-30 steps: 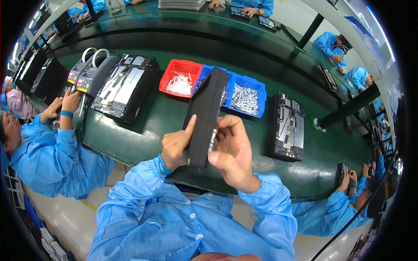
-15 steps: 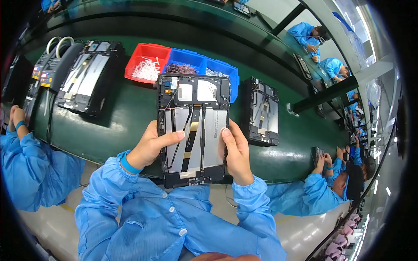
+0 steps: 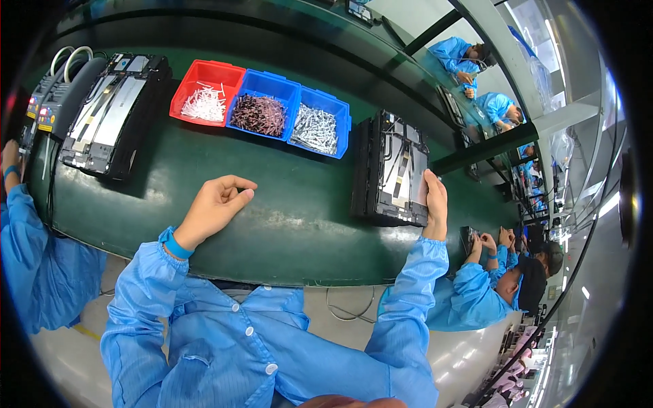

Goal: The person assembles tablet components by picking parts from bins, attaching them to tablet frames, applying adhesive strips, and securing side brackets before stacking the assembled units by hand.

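Note:
On the right, a tablet with its back cover off (image 3: 403, 163) lies on top of a stack of similar black units. It shows silver battery panels and dark ribbon cables. My right hand (image 3: 436, 202) has hold of its right edge; part of that grip is hidden. My left hand (image 3: 216, 207) hovers over the green table, fingers loosely curved and thumb apart, holding nothing. Beyond my hands stand a red bin of white pieces (image 3: 205, 102), a blue bin of dark brownish pieces (image 3: 258, 114) and a blue bin of silvery-grey pieces (image 3: 315, 129).
Another stack of opened tablets (image 3: 112, 115) stands at the left, beside grey boxes with lit displays (image 3: 54, 102). A green table (image 3: 286, 234) spreads beneath everything. A dark metal post (image 3: 486, 151) rises past the right stack. Co-workers in blue sit on both sides and across.
The opened tablet has moved from between both hands to the stack on the right. My left hand has let go of it. The view has shifted slightly, uncovering the bins.

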A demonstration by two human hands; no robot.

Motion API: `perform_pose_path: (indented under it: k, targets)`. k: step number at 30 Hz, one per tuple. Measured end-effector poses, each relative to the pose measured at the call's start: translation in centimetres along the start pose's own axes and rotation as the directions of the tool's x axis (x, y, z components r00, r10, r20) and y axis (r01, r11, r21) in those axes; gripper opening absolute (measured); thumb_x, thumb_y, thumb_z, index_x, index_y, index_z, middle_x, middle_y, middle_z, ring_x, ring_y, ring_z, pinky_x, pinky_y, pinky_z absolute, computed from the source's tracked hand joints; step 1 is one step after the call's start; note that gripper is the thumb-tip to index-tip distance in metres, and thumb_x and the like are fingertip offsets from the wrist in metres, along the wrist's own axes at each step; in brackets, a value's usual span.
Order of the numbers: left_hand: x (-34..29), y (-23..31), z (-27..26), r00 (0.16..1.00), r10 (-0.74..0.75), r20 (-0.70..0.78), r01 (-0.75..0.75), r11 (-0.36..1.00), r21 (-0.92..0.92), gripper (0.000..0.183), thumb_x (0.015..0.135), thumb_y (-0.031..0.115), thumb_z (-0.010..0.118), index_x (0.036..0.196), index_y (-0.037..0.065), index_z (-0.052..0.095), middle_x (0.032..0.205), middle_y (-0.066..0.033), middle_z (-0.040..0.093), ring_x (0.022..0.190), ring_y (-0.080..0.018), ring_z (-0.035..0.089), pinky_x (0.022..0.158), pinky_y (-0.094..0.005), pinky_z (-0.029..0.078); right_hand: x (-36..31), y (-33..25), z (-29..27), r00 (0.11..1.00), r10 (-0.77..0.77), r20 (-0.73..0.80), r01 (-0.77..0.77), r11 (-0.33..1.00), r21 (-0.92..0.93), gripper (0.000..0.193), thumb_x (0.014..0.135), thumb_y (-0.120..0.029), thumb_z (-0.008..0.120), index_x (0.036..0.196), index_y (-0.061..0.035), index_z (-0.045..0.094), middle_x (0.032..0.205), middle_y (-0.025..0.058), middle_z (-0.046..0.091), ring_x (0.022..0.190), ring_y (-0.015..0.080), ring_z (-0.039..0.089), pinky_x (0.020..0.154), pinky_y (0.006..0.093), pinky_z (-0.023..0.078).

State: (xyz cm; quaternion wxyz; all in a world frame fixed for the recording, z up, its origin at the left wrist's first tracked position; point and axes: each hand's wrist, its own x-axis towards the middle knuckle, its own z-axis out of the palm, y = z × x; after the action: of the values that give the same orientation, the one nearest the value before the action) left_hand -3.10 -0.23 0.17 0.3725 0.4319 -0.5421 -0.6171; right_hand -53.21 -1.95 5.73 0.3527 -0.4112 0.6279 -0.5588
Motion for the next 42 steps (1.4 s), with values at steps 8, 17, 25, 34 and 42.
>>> perform_pose_path:
  k: [8,17,25,34,42]
  targets:
    - [0.0,-0.7,0.2,0.999,0.033,-0.02,-0.032,0.998,0.054,0.019,0.098,0.011,0.066,0.112,-0.002,0.07,0.064,0.0102,0.046,0.057,0.0007,0.035,0.051,-0.0223,0.028,1.6,2.1,-1.2,0.999,0.026,0.022,-0.025,0.998,-0.05,0.034,0.103,-0.023,0.063,0.121,0.0058,0.066,0.109,0.0056,0.071,0.094,0.0113,0.064,0.084,0.0231,0.05]
    - [-0.4,-0.7,-0.1,1.0,0.016,-0.015,-0.015,0.997,0.072,0.019,0.097,0.012,0.066,0.11,-0.002,0.07,0.064,0.0095,0.047,0.058,0.0002,0.036,0.051,-0.0228,0.029,-0.3,0.4,0.9,0.968,-0.235,-0.09,0.176,0.887,-0.426,0.028,0.098,-0.02,0.069,0.113,0.0043,0.071,0.101,0.0027,0.072,0.081,0.0071,0.06,0.07,0.0236,0.049]
    - [1.8,2.0,0.7,0.984,0.174,-0.047,-0.135,0.885,0.447,0.015,0.093,0.01,0.07,0.105,0.0,0.072,0.061,0.0015,0.047,0.055,-0.005,0.041,0.051,-0.0285,0.034,-10.4,-4.9,15.7,0.808,-0.557,0.193,0.589,0.752,-0.296,0.01,0.093,-0.005,0.069,0.1,-0.0007,0.074,0.085,0.0048,0.071,0.072,0.0072,0.061,0.064,0.0234,0.048]
    - [7.5,3.3,-1.1,0.668,0.735,-0.117,-0.288,0.4,0.87,0.014,0.087,0.009,0.075,0.101,0.009,0.074,0.081,-0.0082,0.058,0.063,-0.0233,0.059,0.059,-0.0369,0.048,-9.3,3.8,25.9,0.85,-0.292,0.439,0.384,0.913,-0.136,0.012,0.091,-0.01,0.072,0.089,0.0016,0.072,0.065,0.0029,0.067,0.054,0.0022,0.054,0.049,0.0235,0.043]
    - [8.4,4.3,-0.4,0.694,0.712,0.105,-0.383,0.242,0.891,0.019,0.082,0.01,0.077,0.101,0.008,0.073,0.086,-0.0076,0.056,0.08,-0.0256,0.063,0.066,-0.0383,0.051,-9.6,3.9,25.5,0.856,-0.256,0.448,0.296,0.955,-0.021,0.013,0.092,-0.011,0.071,0.089,0.002,0.07,0.069,0.0036,0.069,0.056,0.0029,0.057,0.051,0.024,0.044]
